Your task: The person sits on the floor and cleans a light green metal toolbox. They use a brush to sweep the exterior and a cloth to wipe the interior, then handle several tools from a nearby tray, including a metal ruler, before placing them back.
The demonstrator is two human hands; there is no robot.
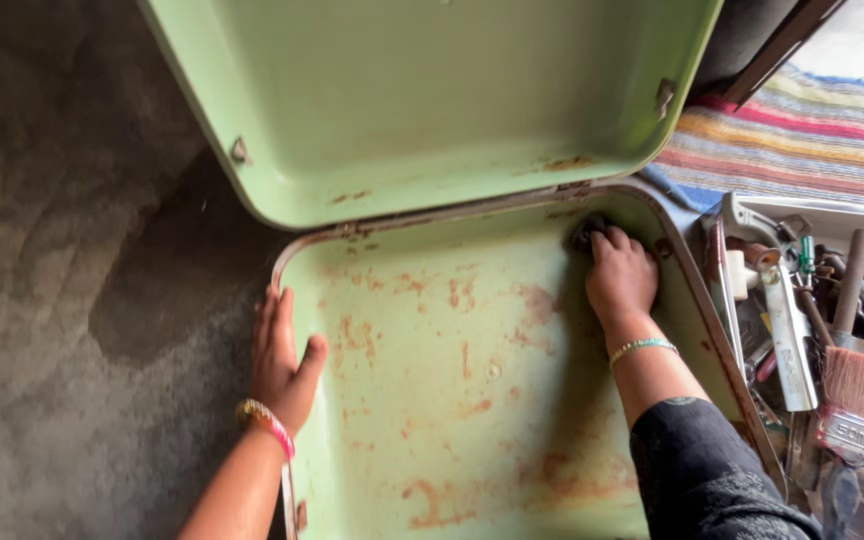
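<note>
A green metal box (452,400) lies open on the grey floor (72,300), with its lid (432,90) standing up at the far edge on the hinges. Inside the box is bare, with many rust spots on the bottom.

The left hand (282,360) lies flat and open on the left rim of the box, fingers pointing to the far side and the thumb over the edge into the box. It seems to press the rim down, so the box does not slide.

The right hand (620,275) is inside the box at the far right corner, near the hinge. Its fingers are bent over a small dark thing (584,232), maybe a cloth or a pad, and press it against the metal. I cannot tell exactly what it is.

Just beside the right edge of the box there is a heap of tools (802,320), with a brush (857,395) on top. Behind them lies a striped rug (802,140).
</note>
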